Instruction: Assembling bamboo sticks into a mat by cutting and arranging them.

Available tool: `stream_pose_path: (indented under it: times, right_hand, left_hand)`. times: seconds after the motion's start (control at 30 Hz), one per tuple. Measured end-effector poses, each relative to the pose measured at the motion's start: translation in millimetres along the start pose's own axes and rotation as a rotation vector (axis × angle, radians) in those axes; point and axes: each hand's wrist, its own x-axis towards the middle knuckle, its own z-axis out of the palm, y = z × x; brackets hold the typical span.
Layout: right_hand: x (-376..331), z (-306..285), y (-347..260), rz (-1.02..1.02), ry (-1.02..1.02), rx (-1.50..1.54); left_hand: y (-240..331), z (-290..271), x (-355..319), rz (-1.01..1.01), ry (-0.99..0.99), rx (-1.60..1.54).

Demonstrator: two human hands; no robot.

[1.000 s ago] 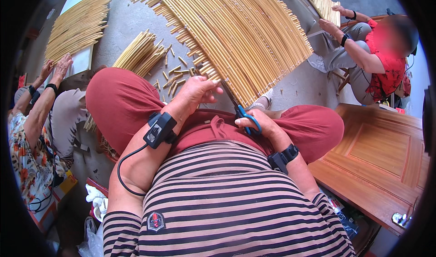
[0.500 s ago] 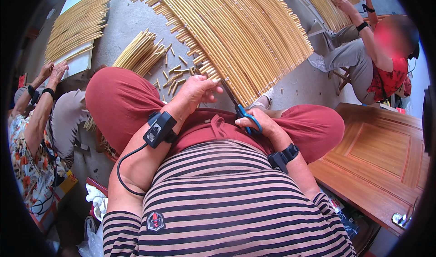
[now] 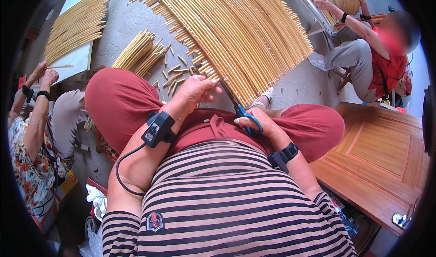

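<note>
A large mat of yellow reed stalks point(image 3: 236, 34), tied in rows with pale thread, stretches out in front of me. My right hand point(image 3: 255, 121) is closed round the blue handles of scissors point(image 3: 242, 111), and their dark blades reach up to the mat's near left edge. At that same edge is my left hand point(image 3: 198, 91), its fingers curled and its thumb close to the scissor tips. What the left fingers grip, if anything, is hidden. Short cut reed ends point(image 3: 175, 77) lie scattered on the floor beside this hand.
A bundle of reeds point(image 3: 141, 52) lies left of the mat. At far left a person's hands point(image 3: 45, 75) hold a reed by a white board point(image 3: 75, 59) bearing more stalks. Another person point(image 3: 372, 61) works a second mat at right. A wooden door panel point(image 3: 372, 152) stands lower right.
My hands and the scissors stay in place. The left co-worker's hands have drawn back from the board with a single reed. The right co-worker's hand has shifted left along the second mat.
</note>
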Motion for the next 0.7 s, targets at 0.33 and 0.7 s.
stream_pose_path:
  times: [0.33, 0.7]
  right_hand:
    - [0.6, 5.9, 4.3, -0.008, 0.043, 0.012]
    - [9.1, 1.5, 21.9, -0.198, -0.02, -0.12]
  left_hand:
    - [-1.7, -3.7, 2.3, 0.011, -0.009, -0.004]
    - [1.0, -2.2, 1.3, -0.019, 0.003, 0.02]
